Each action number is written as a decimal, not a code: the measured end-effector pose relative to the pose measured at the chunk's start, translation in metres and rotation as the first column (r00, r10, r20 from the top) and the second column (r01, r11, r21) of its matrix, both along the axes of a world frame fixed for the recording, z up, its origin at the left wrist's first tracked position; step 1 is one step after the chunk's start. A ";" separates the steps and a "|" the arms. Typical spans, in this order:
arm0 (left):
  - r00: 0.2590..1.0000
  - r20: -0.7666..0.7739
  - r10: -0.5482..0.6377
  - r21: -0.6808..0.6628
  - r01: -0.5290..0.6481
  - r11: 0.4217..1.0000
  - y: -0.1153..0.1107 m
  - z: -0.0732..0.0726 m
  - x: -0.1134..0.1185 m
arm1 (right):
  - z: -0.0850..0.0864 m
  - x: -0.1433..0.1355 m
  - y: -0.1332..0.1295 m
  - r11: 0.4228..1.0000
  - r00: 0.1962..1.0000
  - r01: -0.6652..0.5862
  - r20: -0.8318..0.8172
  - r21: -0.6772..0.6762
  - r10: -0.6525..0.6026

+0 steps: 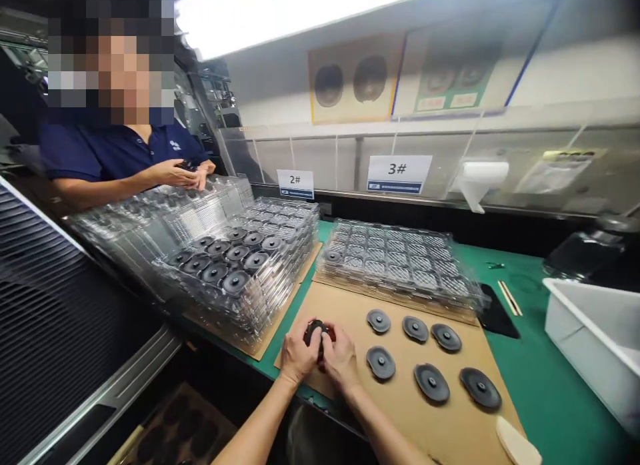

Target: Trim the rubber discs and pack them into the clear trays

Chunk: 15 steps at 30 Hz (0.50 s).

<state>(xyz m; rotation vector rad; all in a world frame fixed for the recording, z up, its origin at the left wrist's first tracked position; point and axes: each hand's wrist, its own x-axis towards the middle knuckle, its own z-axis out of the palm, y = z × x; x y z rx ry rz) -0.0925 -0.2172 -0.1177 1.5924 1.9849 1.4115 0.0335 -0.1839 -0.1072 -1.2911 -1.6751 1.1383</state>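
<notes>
Between my hands, just above the near left part of the cardboard sheet (345, 305), is a dark round disc-shaped part (316, 328). My left hand (299, 353) grips its left side, and my right hand (340, 355) closes on the other side, thumbs on top. Fingers cover much of the part. To the right of my hands, several similar black discs with raised centre knobs lie flat in two rows, among them a front-row disc (381, 364) and a back-row disc (379, 321).
A stack of clear plastic trays (280, 285), partly filled with discs, stands left. Another clear tray (390, 252) lies behind the cardboard. A white bin (590, 338), tweezers (510, 298) and a white pad (517, 445) are right. A co-worker (125, 158) stands at back left, hands raised.
</notes>
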 end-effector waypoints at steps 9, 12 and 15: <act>0.994 0.046 0.099 0.026 -0.101 0.995 0.001 -0.011 -0.001 | 0.122 -0.048 0.093 0.976 0.977 -0.206 -0.045 0.071 0.209; 0.992 0.072 0.106 0.031 -0.108 0.994 -0.002 -0.010 -0.001 | 0.182 -0.099 0.094 0.946 0.922 -0.308 -0.212 0.103 0.323; 0.990 0.097 0.101 0.026 -0.104 0.994 -0.004 -0.008 -0.002 | 0.228 -0.153 0.081 0.912 0.853 -0.390 -0.321 0.129 0.410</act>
